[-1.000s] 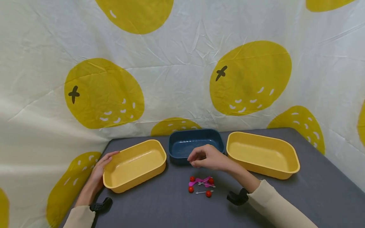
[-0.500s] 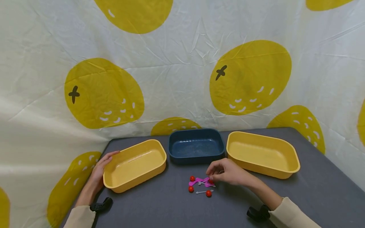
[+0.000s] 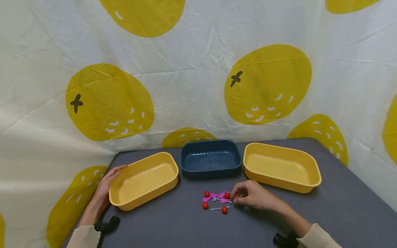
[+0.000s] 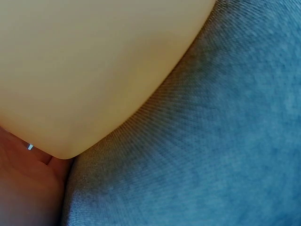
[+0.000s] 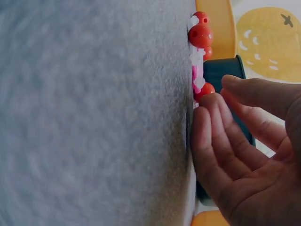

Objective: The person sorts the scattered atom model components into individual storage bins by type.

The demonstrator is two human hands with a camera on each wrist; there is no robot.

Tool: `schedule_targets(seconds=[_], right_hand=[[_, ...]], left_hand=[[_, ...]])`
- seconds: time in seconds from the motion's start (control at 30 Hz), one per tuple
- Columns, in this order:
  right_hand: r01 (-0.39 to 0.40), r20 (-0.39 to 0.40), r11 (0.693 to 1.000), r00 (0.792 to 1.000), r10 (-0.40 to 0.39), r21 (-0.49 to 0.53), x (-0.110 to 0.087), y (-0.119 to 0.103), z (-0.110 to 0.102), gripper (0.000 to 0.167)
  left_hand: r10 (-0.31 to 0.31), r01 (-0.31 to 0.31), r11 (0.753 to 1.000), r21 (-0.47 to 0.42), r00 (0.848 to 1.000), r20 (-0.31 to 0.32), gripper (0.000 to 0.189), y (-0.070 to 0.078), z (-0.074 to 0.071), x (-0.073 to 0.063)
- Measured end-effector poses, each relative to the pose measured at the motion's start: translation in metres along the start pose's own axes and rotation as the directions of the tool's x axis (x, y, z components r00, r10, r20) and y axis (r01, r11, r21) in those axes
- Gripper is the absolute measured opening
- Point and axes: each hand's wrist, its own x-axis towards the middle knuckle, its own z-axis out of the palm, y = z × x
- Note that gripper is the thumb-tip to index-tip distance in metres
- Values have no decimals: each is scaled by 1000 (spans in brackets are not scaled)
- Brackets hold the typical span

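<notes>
My left hand (image 3: 103, 184) lies along the outer left side of a yellow tray (image 3: 167, 186), its fingers stretched out and reaching the rim. In the left wrist view the palm (image 4: 28, 188) is beside the tray's wall (image 4: 94, 70). My right hand (image 3: 252, 194) hovers low over the table just right of several red beads (image 3: 224, 210), its fingers loosely bent. Thumb and index fingertips are apart near a red bead (image 5: 207, 88), with nothing visible between them. Among the beads lie pink spoon-shaped pieces (image 3: 207, 199) and pale grey rods (image 3: 218, 208) with knobbed ends.
Behind the small pieces stands a dark blue tray (image 3: 211, 174). Another yellow tray (image 3: 279, 182) is at its right. All stand on a grey cloth-covered table (image 3: 173, 227), with a lemon-print curtain (image 3: 186, 96) rising behind its far edge.
My right hand has come down from in front of the blue tray to the right side of the beads. The left hand stays at the yellow tray. The head view has shifted slightly.
</notes>
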Motion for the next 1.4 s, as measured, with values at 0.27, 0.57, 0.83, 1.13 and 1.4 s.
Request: schedule_targets(seconds=[0.27, 0.57, 0.83, 1.13, 1.4], right_hand=[[-22, -29, 999, 999, 21, -37, 3, 2, 6, 8], [-57, -119, 993, 992, 44, -107, 2, 2, 16, 10], [-80, -163, 987, 985, 57, -137, 3, 3, 21, 11], [-89, -173, 985, 983, 63, -146, 3, 3, 21, 7], [-89, -178, 985, 982, 62, -149, 3, 3, 20, 7]], left_hand=[[-19, 19, 1000, -1, 1000, -2, 55, -1, -5, -2], [-34, 34, 999, 40, 999, -6, 57, 4, -2, 3], [-49, 49, 998, 36, 999, -11, 58, 2, -5, 1], [-49, 50, 998, 27, 999, -10, 58, 0, -4, 1], [-46, 47, 998, 37, 999, -13, 58, 1, -2, 2]])
